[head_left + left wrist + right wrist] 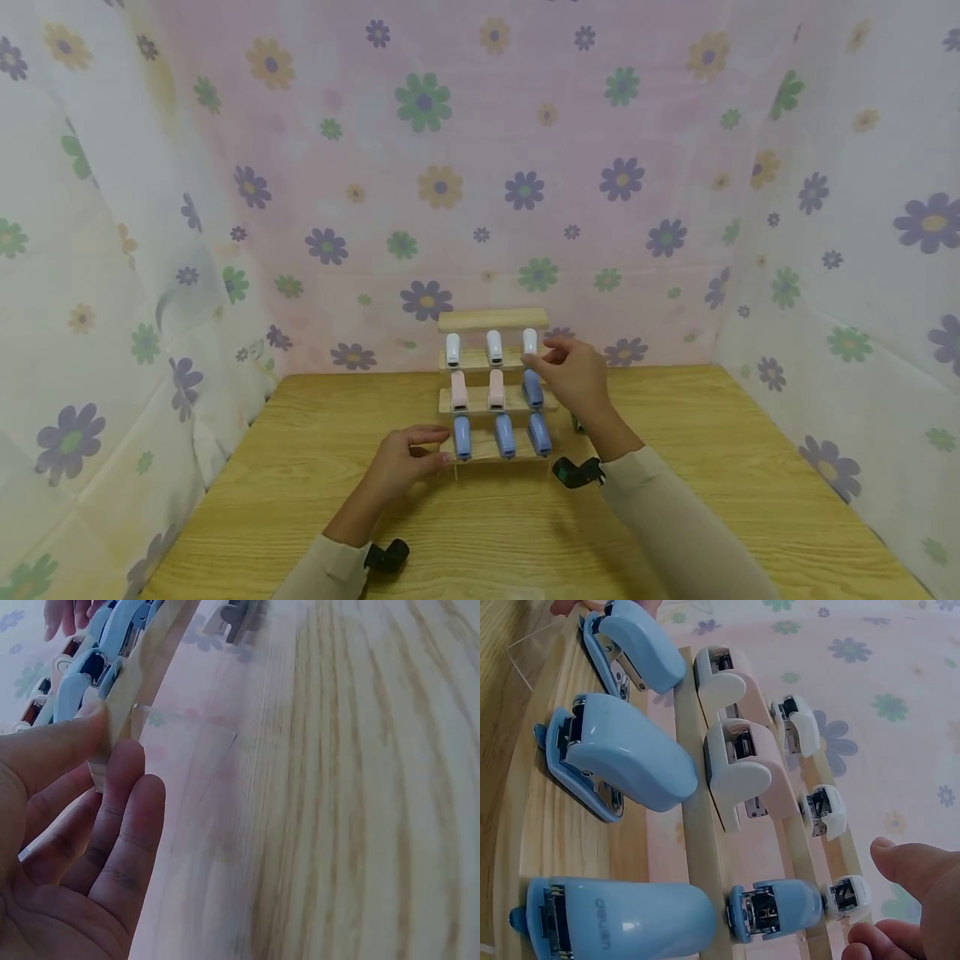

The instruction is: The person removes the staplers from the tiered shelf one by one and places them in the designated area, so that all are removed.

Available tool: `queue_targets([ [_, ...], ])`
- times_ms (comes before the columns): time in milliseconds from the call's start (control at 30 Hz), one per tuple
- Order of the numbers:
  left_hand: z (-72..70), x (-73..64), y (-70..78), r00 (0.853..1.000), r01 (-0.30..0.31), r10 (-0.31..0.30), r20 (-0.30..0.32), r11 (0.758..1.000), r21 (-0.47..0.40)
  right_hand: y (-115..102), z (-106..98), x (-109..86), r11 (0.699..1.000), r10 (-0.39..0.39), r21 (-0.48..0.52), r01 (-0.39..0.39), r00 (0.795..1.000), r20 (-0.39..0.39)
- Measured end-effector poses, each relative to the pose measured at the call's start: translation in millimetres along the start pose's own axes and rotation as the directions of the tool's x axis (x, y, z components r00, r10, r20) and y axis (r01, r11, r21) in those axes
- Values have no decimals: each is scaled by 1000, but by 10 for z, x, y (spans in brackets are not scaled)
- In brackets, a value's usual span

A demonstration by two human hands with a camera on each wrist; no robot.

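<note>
A tiered wooden rack [493, 318] holds small staplers in rows. Its upper row has three white staplers, the rightmost white stapler [529, 342] beside my right hand [581, 375]. In the right wrist view, that hand's thumb and fingers [911, 866] spread close to this white stapler [847, 896]. Two pink staplers [496, 389] and one blue stapler [532, 389] fill the middle row. Three blue staplers line the bottom, including the left blue stapler [462, 437]. My left hand [405, 458] pinches the bottom board's left end [120, 724] between thumb and fingers.
The rack stands on a wood-grain table [337, 433], on clear supports [187, 724]. A grey object [240, 619] lies beyond it, partly hidden by my right arm in the head view. Flowered cloth [480, 150] hangs behind and at both sides.
</note>
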State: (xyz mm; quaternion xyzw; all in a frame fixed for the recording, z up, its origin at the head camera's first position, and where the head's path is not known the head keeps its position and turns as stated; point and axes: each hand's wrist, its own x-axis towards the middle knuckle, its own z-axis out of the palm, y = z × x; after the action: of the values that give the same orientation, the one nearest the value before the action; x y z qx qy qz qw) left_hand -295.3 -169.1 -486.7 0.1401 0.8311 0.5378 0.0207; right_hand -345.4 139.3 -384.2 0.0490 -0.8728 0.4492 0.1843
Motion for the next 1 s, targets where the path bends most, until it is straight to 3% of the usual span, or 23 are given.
queue_targets([
  [200, 13, -7, 21, 1000, -14, 14, -1, 1000, 0, -5, 83, 67, 998, -38, -48, 37, 999, -25],
  [533, 29, -22, 16, 1000, -27, 28, 11, 999, -44, -4, 151, 126, 998, -17, -54, 14, 998, -56],
  [1000, 19, -22, 30, 998, -58, 58, 9, 998, 23, -38, 137, 148, 998, 4, -63, -8, 998, -62],
])
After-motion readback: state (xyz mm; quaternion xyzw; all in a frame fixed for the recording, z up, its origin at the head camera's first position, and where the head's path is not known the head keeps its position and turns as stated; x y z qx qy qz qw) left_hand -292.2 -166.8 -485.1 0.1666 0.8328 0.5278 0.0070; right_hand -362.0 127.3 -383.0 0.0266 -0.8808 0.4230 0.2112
